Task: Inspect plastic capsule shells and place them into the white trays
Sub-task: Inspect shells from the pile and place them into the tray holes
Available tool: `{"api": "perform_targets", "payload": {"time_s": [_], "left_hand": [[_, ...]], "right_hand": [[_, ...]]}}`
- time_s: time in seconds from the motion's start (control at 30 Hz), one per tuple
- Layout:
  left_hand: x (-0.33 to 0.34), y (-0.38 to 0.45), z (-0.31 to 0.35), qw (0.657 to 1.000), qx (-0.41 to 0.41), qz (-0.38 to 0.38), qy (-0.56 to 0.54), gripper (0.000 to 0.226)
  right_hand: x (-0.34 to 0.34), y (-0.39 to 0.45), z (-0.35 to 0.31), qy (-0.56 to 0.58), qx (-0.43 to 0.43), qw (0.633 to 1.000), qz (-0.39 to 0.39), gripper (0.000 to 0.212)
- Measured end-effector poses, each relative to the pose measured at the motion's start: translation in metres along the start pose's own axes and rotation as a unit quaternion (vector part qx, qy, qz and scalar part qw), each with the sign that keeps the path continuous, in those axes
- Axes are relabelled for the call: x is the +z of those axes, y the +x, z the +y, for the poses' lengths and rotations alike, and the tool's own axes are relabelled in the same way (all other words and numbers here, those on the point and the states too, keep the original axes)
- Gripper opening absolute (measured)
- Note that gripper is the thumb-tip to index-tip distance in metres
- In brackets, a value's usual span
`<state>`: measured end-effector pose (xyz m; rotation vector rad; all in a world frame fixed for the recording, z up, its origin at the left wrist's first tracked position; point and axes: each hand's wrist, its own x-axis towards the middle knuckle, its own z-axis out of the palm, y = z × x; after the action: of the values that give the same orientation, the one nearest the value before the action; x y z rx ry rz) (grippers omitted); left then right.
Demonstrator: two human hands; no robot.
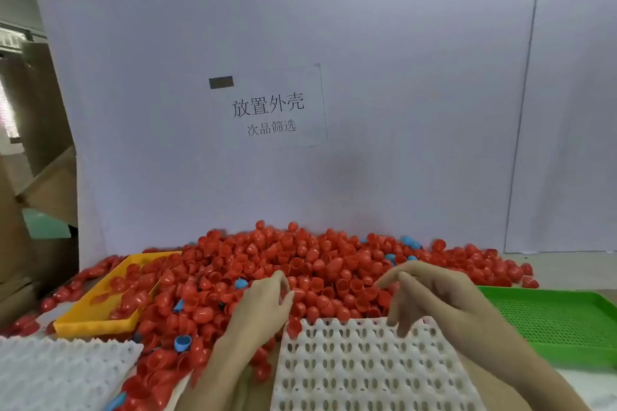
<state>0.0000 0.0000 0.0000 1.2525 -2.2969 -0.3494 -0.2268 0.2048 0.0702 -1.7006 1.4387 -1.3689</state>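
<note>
A white board (pixel 334 43) is standing across the back of the worktop, carrying a paper sign (pixel 272 106) with printed characters. Cardboard boxes (pixel 30 157) are showing at the far left. A wide heap of red shells (pixel 320 260) is spreading along the foot of the board, with a few blue shells (pixel 183 343) mixed in. A white tray (pixel 370 367) with rows of holes is lying at the near edge, touching the heap, its cells holding nothing. A second white tray (pixel 60 374) is sitting at the lower left. A green tray (pixel 561 320) is resting at the right, just beside the heap. A yellow tray (pixel 100 307) at the left is holding some red shells and is half buried by the pile. The right hand (pixel 434 293) is hovering over the far edge of the middle tray, fingers loosely spread and pointing down, gripping nothing visible. The left hand (pixel 267 300) is resting in the heap with fingers curled among the shells; whether it is gripping one cannot be told.
</note>
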Motion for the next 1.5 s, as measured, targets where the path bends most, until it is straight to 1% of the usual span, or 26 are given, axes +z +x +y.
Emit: {"api": "perform_targets", "payload": {"time_s": [0.07, 0.13, 0.23, 0.33, 0.4, 0.43, 0.47, 0.53, 0.57, 0.6, 0.67, 0.73, 0.8, 0.83, 0.9, 0.97, 1.0, 1.07, 1.2, 1.33, 1.4, 1.43, 1.5], "left_hand": [[0.017, 0.02, -0.002, 0.997, -0.016, -0.052, 0.051, 0.03], [0.032, 0.033, -0.005, 0.991, -0.027, -0.098, 0.085, 0.04], [0.046, 0.049, -0.013, 0.99, -0.031, -0.126, 0.059, 0.045], [0.037, 0.062, -0.014, 0.986, -0.023, -0.163, 0.037, 0.04], [0.024, 0.066, -0.01, 0.986, -0.008, -0.162, 0.032, 0.03], [0.017, 0.067, -0.006, 0.989, 0.001, -0.146, 0.022, 0.025], [0.01, 0.067, -0.002, 0.992, 0.011, -0.123, -0.005, 0.02], [0.0, 0.065, 0.01, 0.991, 0.031, -0.065, -0.116, 0.014], [-0.005, 0.063, 0.017, 0.98, 0.043, -0.044, -0.19, 0.015], [-0.009, 0.06, 0.025, 0.962, 0.055, -0.033, -0.265, 0.017], [-0.014, 0.056, 0.041, 0.917, 0.07, -0.031, -0.391, 0.019], [-0.013, 0.052, 0.054, 0.889, 0.055, -0.02, -0.453, 0.019], [-0.01, 0.05, 0.065, 0.868, 0.028, 0.013, -0.496, 0.018], [-0.009, 0.048, 0.069, 0.857, 0.014, 0.03, -0.515, 0.018], [-0.007, 0.047, 0.075, 0.845, -0.006, 0.048, -0.533, 0.016], [-0.007, 0.045, 0.078, 0.845, -0.013, 0.049, -0.533, 0.015], [-0.008, 0.045, 0.078, 0.846, -0.015, 0.045, -0.531, 0.018], [-0.01, 0.045, 0.078, 0.845, -0.014, 0.027, -0.534, 0.024], [-0.011, 0.045, 0.079, 0.86, 0.006, -0.005, -0.511, 0.032], [-0.011, 0.044, 0.082, 0.871, 0.052, -0.031, -0.488, 0.028], [-0.012, 0.044, 0.081, 0.878, 0.071, -0.018, -0.472, 0.035], [-0.013, 0.044, 0.081, 0.883, 0.08, -0.014, -0.463, 0.034], [-0.017, 0.043, 0.082, 0.882, 0.094, -0.013, -0.462, 0.022]], "right_hand": [[-0.002, 0.025, 0.014, -0.018, 0.002, 1.0, 0.017, 0.031], [-0.008, 0.051, 0.034, -0.044, 0.02, 0.999, 0.022, 0.031], [-0.014, 0.074, 0.06, -0.05, 0.029, 0.998, 0.011, 0.031], [-0.017, 0.09, 0.074, -0.062, 0.041, 0.997, -0.008, 0.03], [-0.015, 0.098, 0.078, -0.066, 0.049, 0.996, -0.022, 0.029], [-0.014, 0.101, 0.079, -0.07, 0.053, 0.996, -0.028, 0.029], [-0.012, 0.103, 0.079, -0.076, 0.054, 0.995, -0.032, 0.029], [-0.007, 0.104, 0.077, -0.085, 0.048, 0.995, -0.033, 0.026], [-0.003, 0.104, 0.077, -0.082, 0.039, 0.995, -0.027, 0.024], [0.001, 0.103, 0.077, -0.076, 0.03, 0.996, -0.018, 0.023], [0.011, 0.1, 0.074, -0.068, 0.002, 0.998, 0.004, 0.029], [0.021, 0.097, 0.071, -0.046, -0.032, 0.998, 0.005, 0.044], [0.032, 0.095, 0.066, -0.018, -0.057, 0.998, -0.008, 0.055], [0.036, 0.095, 0.065, -0.037, -0.073, 0.997, -0.004, 0.058], [0.043, 0.095, 0.065, -0.125, -0.12, 0.984, 0.044, 0.057], [0.045, 0.095, 0.062, -0.159, -0.157, 0.969, 0.109, 0.043], [0.045, 0.095, 0.06, -0.151, -0.165, 0.965, 0.135, 0.034], [0.04, 0.094, 0.06, -0.109, -0.157, 0.968, 0.161, 0.025], [0.029, 0.094, 0.057, 0.012, -0.114, 0.981, 0.154, 0.019], [0.027, 0.094, 0.052, 0.056, -0.089, 0.981, 0.162, 0.017], [0.025, 0.093, 0.049, 0.07, -0.073, 0.981, 0.167, 0.019], [0.025, 0.093, 0.048, 0.078, -0.066, 0.981, 0.166, 0.02], [0.024, 0.092, 0.044, 0.096, -0.056, 0.982, 0.155, 0.024]]}}
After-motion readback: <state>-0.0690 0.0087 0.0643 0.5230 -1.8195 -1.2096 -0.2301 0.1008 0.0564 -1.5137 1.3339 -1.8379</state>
